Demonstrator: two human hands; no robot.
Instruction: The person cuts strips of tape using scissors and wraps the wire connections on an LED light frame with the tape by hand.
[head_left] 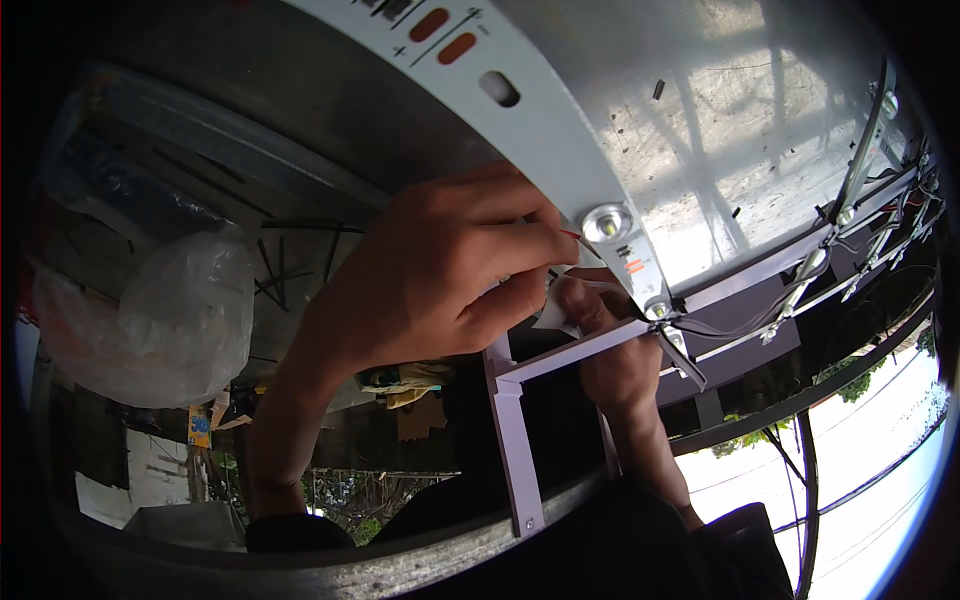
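My left hand [450, 265] reaches in from the left, back of the hand up, its thumb and fingers closed in a pinch. A small red tip and a thin dark line, perhaps a wire, show at the fingertips; what they grip is mostly hidden. Beside it, my right hand [615, 355] is closed behind the corner of a pale metal frame [510, 395], its thumb against a small white piece [553, 316] I cannot identify. A white LED strip [530, 110] with a lensed LED [606, 224] runs above both hands. Dark wires [705, 335] are bundled near its lower end.
On the left lies a crumpled clear plastic bag [180, 310] near thin black strips [275, 275]. A shiny metal sheet [690, 120] fills the upper right. More LED strips [800, 285] with wires extend rightward. A metal edge [400, 565] crosses the bottom, close to my body.
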